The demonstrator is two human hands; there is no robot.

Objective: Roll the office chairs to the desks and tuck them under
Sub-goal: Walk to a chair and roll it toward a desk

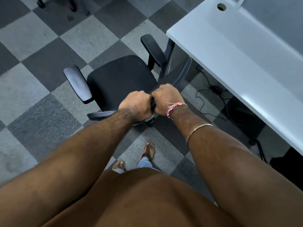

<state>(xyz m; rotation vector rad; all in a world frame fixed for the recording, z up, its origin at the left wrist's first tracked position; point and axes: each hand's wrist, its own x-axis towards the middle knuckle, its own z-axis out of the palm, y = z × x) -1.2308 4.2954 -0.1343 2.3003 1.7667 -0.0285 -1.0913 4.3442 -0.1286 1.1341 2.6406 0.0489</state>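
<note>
A black office chair (pixel 121 77) with two padded armrests stands on the checkered carpet, seen from above and behind. My left hand (pixel 136 106) and my right hand (pixel 165 99) grip the top edge of its backrest side by side, knuckles touching. The white desk (pixel 237 51) runs along the right. The chair's right armrest (pixel 153 49) is next to the desk's dark leg at the near corner. The seat lies outside the desk, left of its edge.
Black cables and a power adapter (pixel 216 89) lie on the floor under the desk. The base of another chair (pixel 57 4) shows at the top left. My sandalled feet (pixel 148 149) stand behind the chair. Open carpet lies to the left.
</note>
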